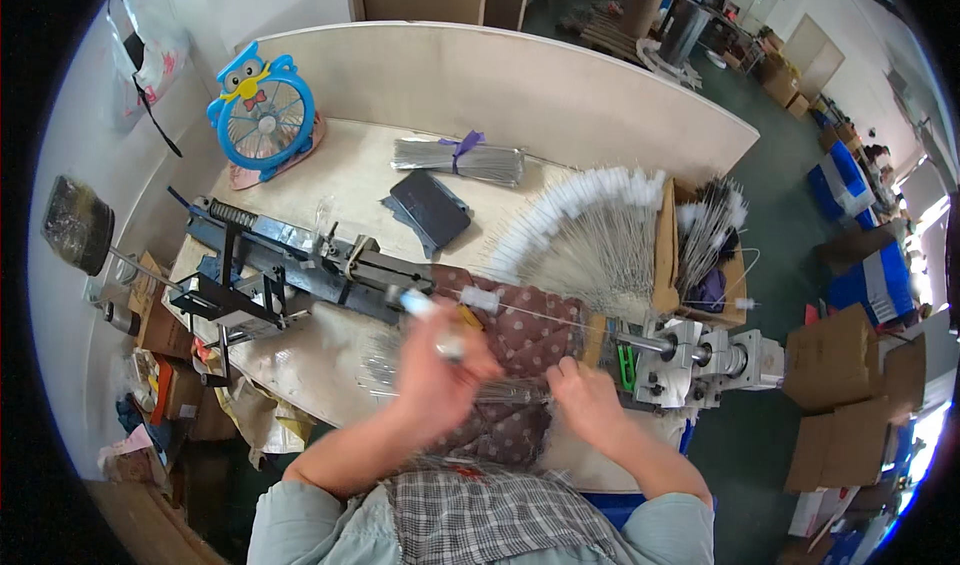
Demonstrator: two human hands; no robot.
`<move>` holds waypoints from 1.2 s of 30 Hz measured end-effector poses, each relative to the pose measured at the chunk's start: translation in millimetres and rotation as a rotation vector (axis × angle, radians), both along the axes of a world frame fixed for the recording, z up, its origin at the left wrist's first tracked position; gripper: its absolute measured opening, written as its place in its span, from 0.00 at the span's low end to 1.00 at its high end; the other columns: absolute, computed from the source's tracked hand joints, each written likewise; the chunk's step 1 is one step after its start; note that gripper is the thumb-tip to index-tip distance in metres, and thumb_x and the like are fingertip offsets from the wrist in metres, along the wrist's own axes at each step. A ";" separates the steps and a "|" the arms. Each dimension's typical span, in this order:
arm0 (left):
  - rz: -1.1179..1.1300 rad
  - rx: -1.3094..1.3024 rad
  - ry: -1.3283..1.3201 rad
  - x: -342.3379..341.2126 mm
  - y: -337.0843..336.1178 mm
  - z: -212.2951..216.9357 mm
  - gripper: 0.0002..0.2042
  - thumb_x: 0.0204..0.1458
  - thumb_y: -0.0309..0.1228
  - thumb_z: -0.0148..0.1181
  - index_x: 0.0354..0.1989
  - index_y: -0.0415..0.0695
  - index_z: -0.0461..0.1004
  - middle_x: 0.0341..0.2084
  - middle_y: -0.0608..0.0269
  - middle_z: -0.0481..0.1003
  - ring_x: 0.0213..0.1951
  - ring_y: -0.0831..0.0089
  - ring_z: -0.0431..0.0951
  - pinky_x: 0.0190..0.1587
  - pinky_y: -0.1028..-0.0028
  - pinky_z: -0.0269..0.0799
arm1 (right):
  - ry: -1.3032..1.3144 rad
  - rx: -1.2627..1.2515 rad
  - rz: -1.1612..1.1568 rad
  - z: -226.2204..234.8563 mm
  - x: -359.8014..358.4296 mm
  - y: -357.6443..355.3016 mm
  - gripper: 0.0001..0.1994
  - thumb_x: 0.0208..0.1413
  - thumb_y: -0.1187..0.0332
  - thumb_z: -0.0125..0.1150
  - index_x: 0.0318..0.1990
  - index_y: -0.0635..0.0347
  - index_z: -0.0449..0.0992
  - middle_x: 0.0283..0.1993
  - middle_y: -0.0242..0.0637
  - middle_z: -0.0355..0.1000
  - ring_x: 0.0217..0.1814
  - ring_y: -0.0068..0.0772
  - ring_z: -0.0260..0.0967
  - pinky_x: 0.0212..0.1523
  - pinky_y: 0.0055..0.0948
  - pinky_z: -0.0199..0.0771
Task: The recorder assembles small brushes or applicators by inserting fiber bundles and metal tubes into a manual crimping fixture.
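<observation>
Feeding a thin wire brush stem toward the grey metal twisting machine (pixel 690 357).

My left hand (pixel 437 365) is blurred, its grip closed on a small white-tipped piece (pixel 420 305), well left of the machine. My right hand (pixel 585 393), just left of the machine, pinches thin loose wires (pixel 500 393) on the brown dotted cloth (pixel 520 340). A thin wire stem with a white tuft (pixel 480 299) runs toward the machine. I'd keep it straight and level, I judge. Finished white-tufted brushes (pixel 590 225) fan out on the tabletop (pixel 350 180) behind the machine.
</observation>
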State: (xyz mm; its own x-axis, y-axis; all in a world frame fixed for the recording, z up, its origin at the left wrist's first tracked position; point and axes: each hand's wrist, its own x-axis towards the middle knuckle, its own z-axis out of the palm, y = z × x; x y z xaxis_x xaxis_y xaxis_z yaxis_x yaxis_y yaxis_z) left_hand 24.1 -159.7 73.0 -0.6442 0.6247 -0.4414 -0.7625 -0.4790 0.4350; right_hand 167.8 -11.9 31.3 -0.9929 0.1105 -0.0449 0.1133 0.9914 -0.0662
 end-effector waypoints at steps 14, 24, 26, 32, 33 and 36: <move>-0.557 -0.307 1.347 12.8 49.7 -16.3 0.11 0.52 0.30 0.56 0.41 0.39 0.71 0.31 0.56 0.75 0.24 0.69 0.77 0.26 0.72 0.72 | 0.437 -0.340 -0.348 76.4 -16.6 60.1 0.12 0.49 0.78 0.54 0.42 0.62 0.74 0.34 0.44 0.74 0.31 0.42 0.73 0.30 0.35 0.73; -0.173 -0.673 2.257 2.2 118.5 -65.4 0.03 0.42 0.32 0.57 0.24 0.49 0.74 0.21 0.67 0.71 0.26 0.66 0.75 0.26 0.67 0.71 | 0.446 -0.271 -0.388 40.9 -20.9 75.5 0.06 0.50 0.68 0.60 0.36 0.54 0.78 0.25 0.40 0.73 0.25 0.36 0.72 0.28 0.31 0.70; -0.191 -0.764 2.329 -8.5 130.4 -75.2 0.04 0.42 0.33 0.57 0.25 0.49 0.74 0.22 0.68 0.71 0.27 0.67 0.75 0.28 0.67 0.70 | 0.460 -0.293 -0.366 36.5 -21.2 78.2 0.05 0.48 0.67 0.61 0.33 0.54 0.79 0.25 0.40 0.73 0.26 0.37 0.72 0.29 0.32 0.70; -0.130 -0.542 2.248 -12.6 71.7 -56.6 0.11 0.46 0.32 0.60 0.39 0.50 0.77 0.38 0.61 0.75 0.34 0.68 0.75 0.35 0.68 0.69 | 0.234 -0.442 -0.215 51.7 -24.2 74.6 0.06 0.45 0.60 0.63 0.26 0.49 0.81 0.25 0.33 0.73 0.31 0.38 0.69 0.31 0.36 0.69; -0.233 -0.485 2.066 -11.0 50.4 -56.3 0.11 0.47 0.31 0.61 0.40 0.48 0.77 0.37 0.61 0.76 0.33 0.68 0.76 0.36 0.69 0.69 | 0.319 -0.444 -0.084 56.4 -39.1 67.5 0.06 0.43 0.61 0.64 0.26 0.50 0.81 0.25 0.31 0.73 0.31 0.36 0.68 0.31 0.33 0.69; -0.489 -0.477 1.321 0.2 -9.5 -69.7 0.10 0.51 0.35 0.58 0.39 0.45 0.77 0.32 0.62 0.77 0.30 0.68 0.75 0.35 0.69 0.69 | 0.440 -0.485 0.182 56.3 -89.2 36.2 0.06 0.41 0.61 0.64 0.26 0.50 0.81 0.25 0.27 0.73 0.32 0.32 0.67 0.32 0.30 0.69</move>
